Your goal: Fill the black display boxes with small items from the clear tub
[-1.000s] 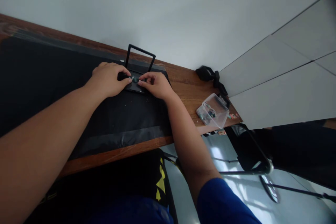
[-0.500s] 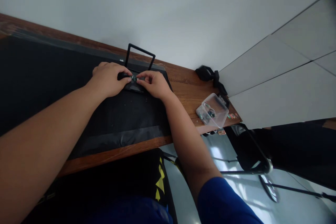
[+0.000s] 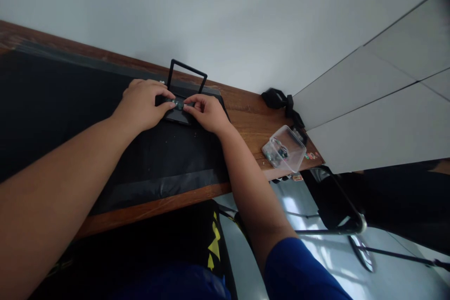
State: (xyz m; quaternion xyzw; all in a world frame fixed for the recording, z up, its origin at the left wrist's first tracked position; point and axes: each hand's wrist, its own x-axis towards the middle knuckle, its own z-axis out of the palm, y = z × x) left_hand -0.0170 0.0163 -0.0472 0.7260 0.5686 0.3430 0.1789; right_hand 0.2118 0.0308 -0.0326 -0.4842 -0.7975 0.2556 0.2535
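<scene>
Left hand (image 3: 141, 104): fingertips nearly closed, grip unclear.
Right hand (image 3: 208, 111): likewise.
Greenish piece (image 3: 180, 105): upper centre, between fingertips; best steadied evenly over black base (image 3: 178, 116).

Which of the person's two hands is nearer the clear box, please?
The right hand, on the side of the black frame facing the clear box; the left hand is opposite.

A black case (image 3: 178, 117) sits open — frame-like lid (image 3: 190, 67) raised at the far side, base flat. Small greenish pieces (image 3: 179, 105), blurred, show over the base.
</scene>
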